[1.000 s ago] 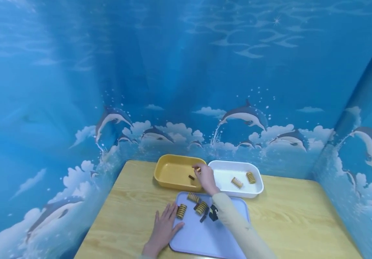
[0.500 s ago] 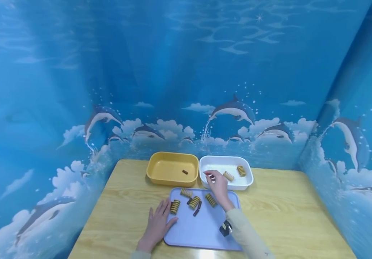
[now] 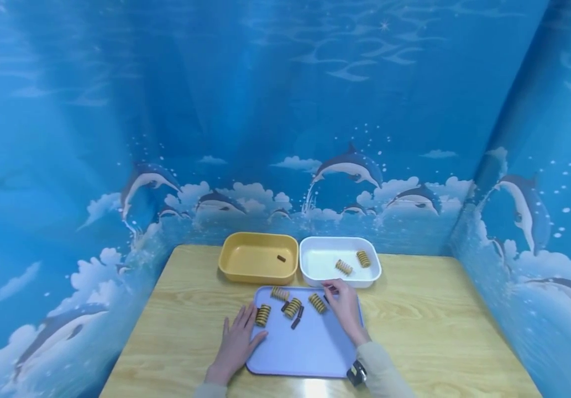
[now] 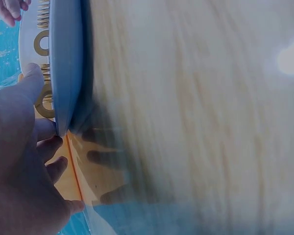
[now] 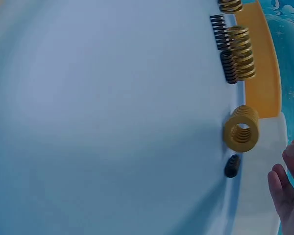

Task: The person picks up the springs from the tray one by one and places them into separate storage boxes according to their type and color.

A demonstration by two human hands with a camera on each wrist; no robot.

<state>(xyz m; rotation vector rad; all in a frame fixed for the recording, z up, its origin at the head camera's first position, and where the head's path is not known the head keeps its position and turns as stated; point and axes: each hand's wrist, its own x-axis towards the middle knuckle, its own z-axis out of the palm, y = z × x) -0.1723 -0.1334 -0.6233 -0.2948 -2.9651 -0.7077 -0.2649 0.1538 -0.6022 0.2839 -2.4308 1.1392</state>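
Note:
My left hand (image 3: 234, 344) lies with straight fingers at the left edge of the lavender tray (image 3: 300, 354), its fingertips beside a yellow coil spring (image 3: 262, 315). In the left wrist view the thumb reaches over the tray rim. My right hand (image 3: 343, 310) hovers over the tray's back right, fingers loosely bent. Close below its fingertips lies a small dark spring (image 5: 232, 165), with a gap between them in the right wrist view. Just left of that stands a yellow coil spring (image 5: 241, 129) on its side. Several more yellow springs (image 3: 292, 307) and small dark springs (image 3: 296, 323) lie toward the tray's back left.
Behind the tray, a yellow bin (image 3: 235, 273) holds one small dark spring (image 3: 281, 258). Beside it, a white bin (image 3: 315, 281) holds two yellow coil springs (image 3: 362, 258). All stand on a wooden table (image 3: 429, 320) before a blue dolphin-print backdrop (image 3: 265, 110).
My right hand has moved from over the yellow bin, across the white bin's front, back to above the tray's right side. My left hand stays at the tray. The head view has shifted slightly.

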